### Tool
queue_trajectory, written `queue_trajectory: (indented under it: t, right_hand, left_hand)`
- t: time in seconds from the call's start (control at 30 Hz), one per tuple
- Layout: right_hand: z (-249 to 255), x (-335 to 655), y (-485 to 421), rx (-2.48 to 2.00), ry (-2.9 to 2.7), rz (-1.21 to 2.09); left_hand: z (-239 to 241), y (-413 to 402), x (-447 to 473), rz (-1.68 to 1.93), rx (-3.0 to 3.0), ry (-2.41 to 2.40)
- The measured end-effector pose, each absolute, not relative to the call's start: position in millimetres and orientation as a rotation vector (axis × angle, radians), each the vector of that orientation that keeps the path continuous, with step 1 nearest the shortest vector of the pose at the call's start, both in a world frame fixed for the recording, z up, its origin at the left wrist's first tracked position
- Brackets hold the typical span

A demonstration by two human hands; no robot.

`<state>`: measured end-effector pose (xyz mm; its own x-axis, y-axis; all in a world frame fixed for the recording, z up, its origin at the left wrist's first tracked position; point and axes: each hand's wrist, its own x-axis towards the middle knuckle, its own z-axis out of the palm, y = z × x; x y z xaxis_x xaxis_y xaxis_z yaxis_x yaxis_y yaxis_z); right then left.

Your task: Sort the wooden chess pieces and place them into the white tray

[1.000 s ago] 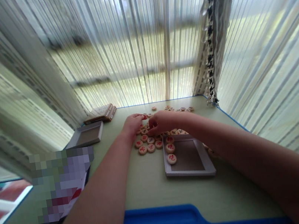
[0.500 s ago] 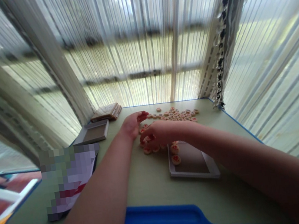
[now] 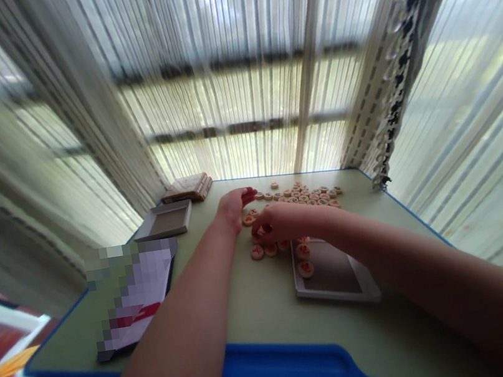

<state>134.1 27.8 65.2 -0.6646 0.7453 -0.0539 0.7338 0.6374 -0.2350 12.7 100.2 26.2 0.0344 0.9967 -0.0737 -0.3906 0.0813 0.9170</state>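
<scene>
Round wooden chess pieces with red marks [image 3: 302, 195] lie scattered at the far side of a green table [image 3: 259, 301]. My left hand [image 3: 234, 204] rests flat among them, fingers stretched toward the far pile. My right hand [image 3: 275, 222] is curled over a nearer cluster of pieces [image 3: 263, 251], fingers pinched on something I cannot make out. A shallow grey tray [image 3: 335, 273] lies just under my right wrist, with two pieces [image 3: 304, 259] at its left edge.
A second grey tray [image 3: 165, 220] and a stack of folded boards [image 3: 188, 188] sit at the far left. A blurred-out flat item [image 3: 130, 295] lies left of my arm. Sheer curtains [image 3: 234, 71] surround the table; a blue rim [image 3: 287, 366] runs along its near edge.
The view has swung and the scene sits further right. My left hand has opened and stretched toward the far pieces. My right hand has drawn back over the nearer cluster.
</scene>
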Motion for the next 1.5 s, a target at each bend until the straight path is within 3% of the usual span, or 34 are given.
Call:
queue_trajectory:
  t: [0.27, 0.47, 0.73, 1.1, 1.5]
  right_hand:
    - [60, 132, 29, -1.27, -2.745, 0.247]
    - [88, 146, 26, -1.368, -2.565, 0.237]
    - [139, 156, -28, -1.378, -2.447, 0.176]
    - [60, 230, -73, -1.413, -2.325, 0.37]
    - [48, 226, -64, -1.428, -2.495, 0.134]
  left_hand:
    - [31, 98, 12, 1.312, 0.821, 0.961]
    - [26, 100, 12, 1.306, 0.964, 0.997]
    - [26, 79, 13, 1.16, 2.21, 1.604]
    - [27, 53, 23, 0.961, 2.592, 1.405]
    - [28, 52, 25, 0.871, 2.719, 1.372]
